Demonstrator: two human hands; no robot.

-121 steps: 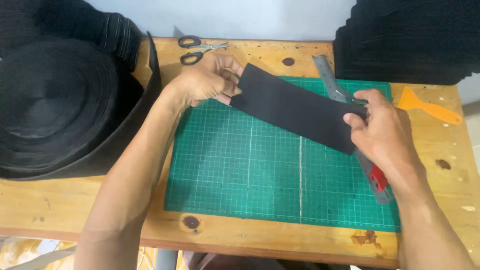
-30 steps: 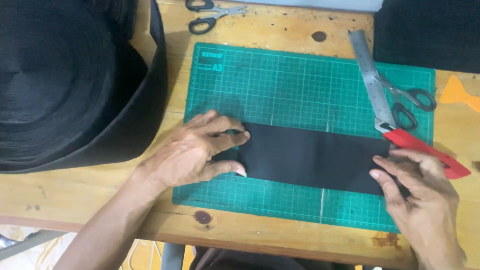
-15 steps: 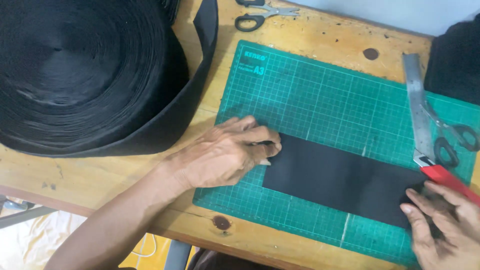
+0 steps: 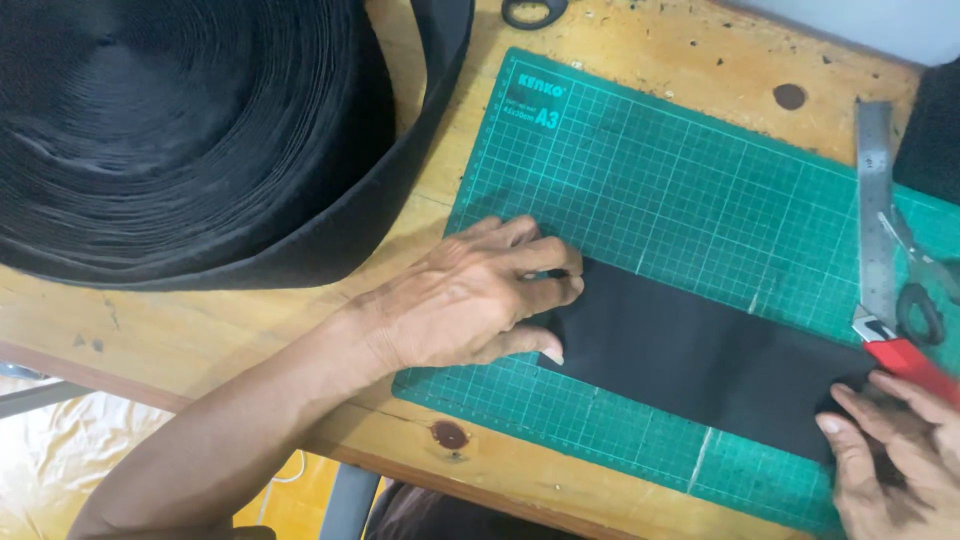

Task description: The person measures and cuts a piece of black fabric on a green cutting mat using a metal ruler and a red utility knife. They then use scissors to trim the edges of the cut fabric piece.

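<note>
Black strip (image 4: 700, 360) is flat on the green cutting mat (image 4: 650, 190) now, running between my 2 hands along the mat's near edge. 4 s back I had it lifted off the mat, pinched at both ends and angled; since 1 s ago it has been down and has barely moved on the mat. What shifts between the last frames is mostly my head swinging left, so the big roll fills more of the view.

My left hand (image 4: 470, 300) is spread palm-down on the strip's left end, fingers curled over the edge, pressing rather than gripping. My right hand (image 4: 895, 450) sits on the strip's right end at the frame corner, fingers (image 4: 850, 440) extended flat, nothing clasped that I can see; part of it is cut off.

My read: the strip is placed and pinned, being squared against the grid lines.

Just beyond my right hand: red-handled cutter (image 4: 905, 355), nearly touching my fingertips. Past that, the steel ruler (image 4: 875, 200) lies on the mat with scissors (image 4: 925, 290) just beside it. Black webbing roll (image 4: 180, 130) is on the wooden bench (image 4: 200, 330) beyond my left forearm, well apart from the strip. 2nd pair of scissors (image 4: 530, 12) at the far edge, handles only.
</note>
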